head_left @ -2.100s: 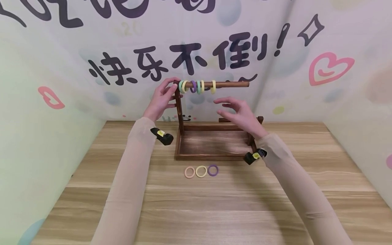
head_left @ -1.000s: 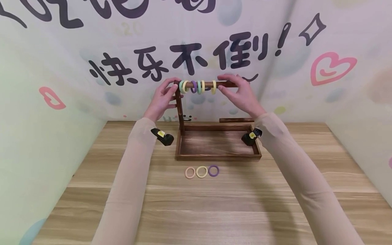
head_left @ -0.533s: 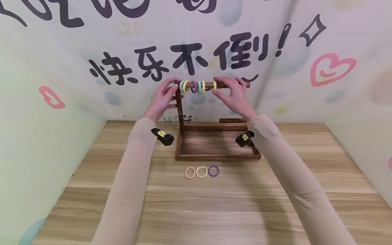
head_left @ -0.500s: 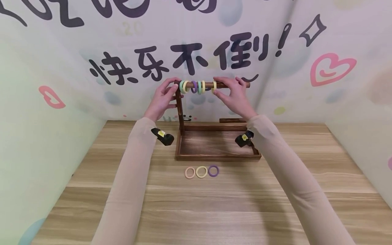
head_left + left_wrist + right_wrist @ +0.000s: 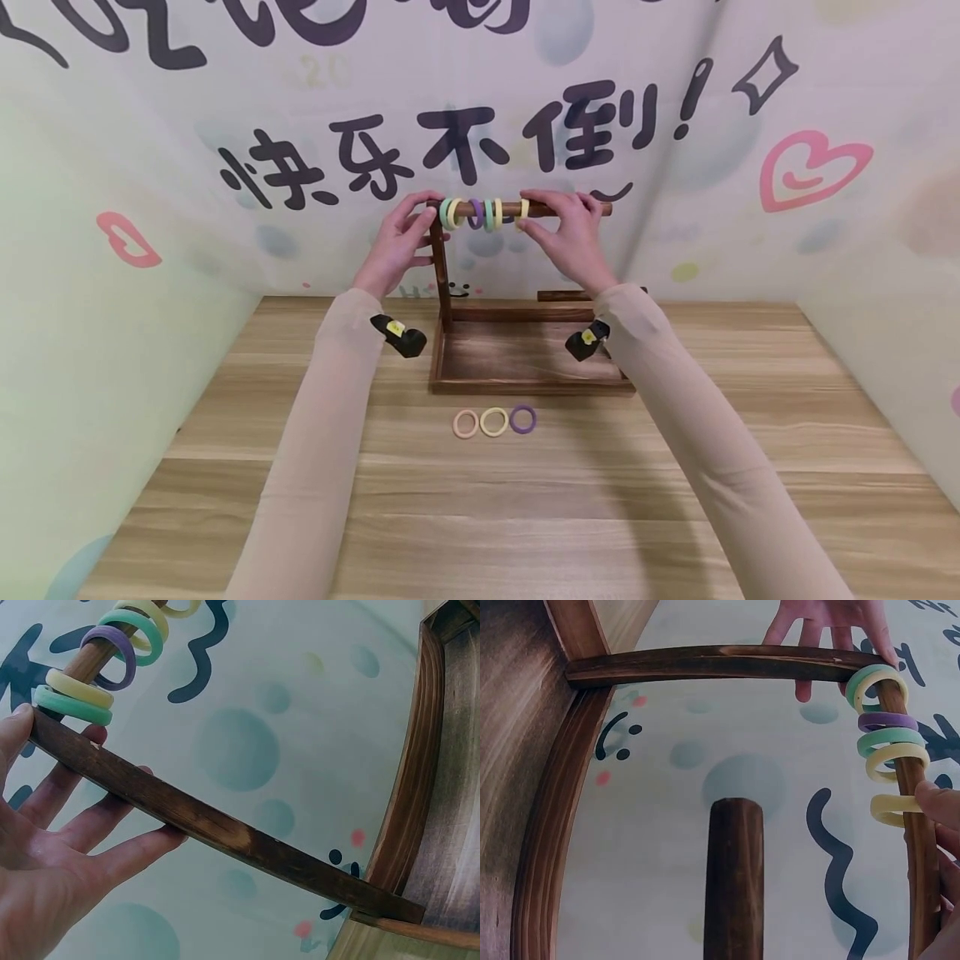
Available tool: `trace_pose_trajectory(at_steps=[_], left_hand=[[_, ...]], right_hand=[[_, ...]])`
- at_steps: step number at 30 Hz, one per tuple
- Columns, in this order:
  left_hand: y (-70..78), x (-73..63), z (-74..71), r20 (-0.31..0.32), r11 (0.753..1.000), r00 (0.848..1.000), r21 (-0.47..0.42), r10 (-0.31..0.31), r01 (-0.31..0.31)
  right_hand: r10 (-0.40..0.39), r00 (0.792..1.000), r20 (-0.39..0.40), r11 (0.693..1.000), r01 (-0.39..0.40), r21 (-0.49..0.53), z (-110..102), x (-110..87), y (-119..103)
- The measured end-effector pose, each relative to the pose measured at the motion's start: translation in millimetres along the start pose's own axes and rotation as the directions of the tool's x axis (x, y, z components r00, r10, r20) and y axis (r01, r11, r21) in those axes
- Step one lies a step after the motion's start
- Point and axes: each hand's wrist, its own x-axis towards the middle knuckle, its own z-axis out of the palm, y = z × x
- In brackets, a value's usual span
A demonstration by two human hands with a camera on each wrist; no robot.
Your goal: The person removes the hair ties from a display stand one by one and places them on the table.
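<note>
My left hand [image 5: 401, 242] holds the top of the upright post [image 5: 202, 821] of a dark wooden stand, thumb at the top end and fingers behind. A round wooden rod [image 5: 606, 209] runs right from that post. Mint green, yellow and purple rings hang on it; a mint ring [image 5: 71, 705] sits closest to the post. Further right, apart from the others, is a yellow ring [image 5: 892, 803] around the rod. My right hand [image 5: 570, 237] pinches this ring between thumb and fingers. The right wrist view cuts off most of that hand.
Below lies the stand's shallow tray [image 5: 517, 386]. A lower, shorter bar [image 5: 562, 295] sticks out at its right, behind my forearm. On the table in front lie a peach ring [image 5: 454, 424], a yellow ring [image 5: 482, 422] and a purple ring [image 5: 512, 419]. A printed cloth wall [image 5: 375, 83] stands behind.
My right hand has come up to the rod and left along it, taken hold of the rightmost yellow ring and shifted it slightly left. The left hand stays at the post.
</note>
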Motion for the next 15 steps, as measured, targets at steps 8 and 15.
trace_pose_trajectory(at_steps=[8,15], left_hand=[[0.7,-0.1,0.5,-0.004,1.0,1.0,0.007,0.002,-0.002],[1.0,-0.9,1.1,-0.005,1.0,1.0,0.008,-0.001,0.001]], right_hand=[[0.008,1.0,-0.02,1.0,-0.008,0.028,-0.2,1.2,0.8],[-0.02,0.999,-0.032,1.0,0.021,0.023,-5.1,-0.3,0.0]])
